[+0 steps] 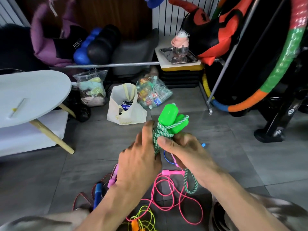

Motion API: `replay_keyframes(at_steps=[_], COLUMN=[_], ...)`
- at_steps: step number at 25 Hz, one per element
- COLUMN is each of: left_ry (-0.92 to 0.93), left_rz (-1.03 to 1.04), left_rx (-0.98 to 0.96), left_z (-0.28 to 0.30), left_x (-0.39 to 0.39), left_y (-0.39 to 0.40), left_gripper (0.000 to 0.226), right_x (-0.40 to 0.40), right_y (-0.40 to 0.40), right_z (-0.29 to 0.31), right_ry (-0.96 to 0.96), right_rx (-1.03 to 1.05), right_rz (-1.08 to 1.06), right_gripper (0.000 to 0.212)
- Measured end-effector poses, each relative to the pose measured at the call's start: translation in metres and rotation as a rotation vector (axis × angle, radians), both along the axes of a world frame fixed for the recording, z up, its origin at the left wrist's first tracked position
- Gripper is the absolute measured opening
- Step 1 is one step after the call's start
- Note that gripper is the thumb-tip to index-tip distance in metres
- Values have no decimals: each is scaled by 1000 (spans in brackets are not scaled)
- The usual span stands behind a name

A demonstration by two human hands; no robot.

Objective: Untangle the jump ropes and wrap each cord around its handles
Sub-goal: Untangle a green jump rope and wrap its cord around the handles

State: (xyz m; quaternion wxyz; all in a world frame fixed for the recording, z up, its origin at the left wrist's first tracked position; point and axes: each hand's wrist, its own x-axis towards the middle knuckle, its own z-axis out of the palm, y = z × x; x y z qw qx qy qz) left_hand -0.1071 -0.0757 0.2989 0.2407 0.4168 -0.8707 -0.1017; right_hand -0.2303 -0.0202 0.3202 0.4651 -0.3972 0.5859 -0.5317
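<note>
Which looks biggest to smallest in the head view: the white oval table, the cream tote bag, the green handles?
1. White oval table
2. Cream tote bag
3. Green handles

The handles are nearest the camera, yet look smallest.

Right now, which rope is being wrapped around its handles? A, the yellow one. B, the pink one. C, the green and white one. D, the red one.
C: both hands, left and right, grip the green and white cord coiled round the green handles; the pink rope and yellow rope lie loose on the floor.
</note>
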Motion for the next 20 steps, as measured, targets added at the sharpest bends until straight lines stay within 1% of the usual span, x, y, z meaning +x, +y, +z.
replay_keyframes(at_steps=[1,2,3,4,5,6,7,8,9,10,11,13,14,15,16,18,19,20], left_ry=[-16,-21,10,89,186,291,388,461,492,484,450,334,265,192,109,-83,-138,-132], left_rz=[-25,-58,-96,-148,-234,-340,-438,-504,-525,-497,-432,-278,-221,-160,-85,43,65,55], left_rx=[-35,-9,69,193,383,622,852,1046,1147,1129,1010,677,541,456,394,236,167,131], left_z=[-3,-1,2,8,12,16,22,26,28,28,26,19,17,14,10,3,1,0], left_x=[0,1,2,4,9,13,17,20,21,20,19,18,18,17,16,10,7,6], left_y=[-1,-2,-4,-6,-10,-15,-21,-25,-26,-24,-20,-14,-11,-9,-9,-9,-7,-7], left_gripper=[83,85,83,78,72,69,68,68,67,66,66,67,71,75,78,82,83,85], right_x=[1,1,0,-1,-4,-6,-8,-9,-9,-9,-11,-11,-11,-11,-11,-8,-6,-5], right_y=[-1,-3,-4,-5,-4,-3,-2,-2,-3,-3,-3,-2,-2,-2,-2,-2,-2,0], right_z=[-4,-8,-12,-13,-14,-13,-13,-13,-15,-15,-14,-10,-10,-11,-11,-15,-17,-16], right_ry=[27,41,35,17,-13,-42,-61,-74,-79,-94,-107,-117,-78,2,115,401,501,541], right_rx=[-24,-34,-44,-42,-46,-50,-60,-68,-59,-36,-4,81,117,140,169,209,205,185], right_rz=[-42,-88,-108,-106,-71,-7,67,140,182,193,190,190,189,185,149,26,-12,-27], right_gripper=[19,20,20,18,13,10,16,33,49,55,46,12,8,15,27,51,56,56])
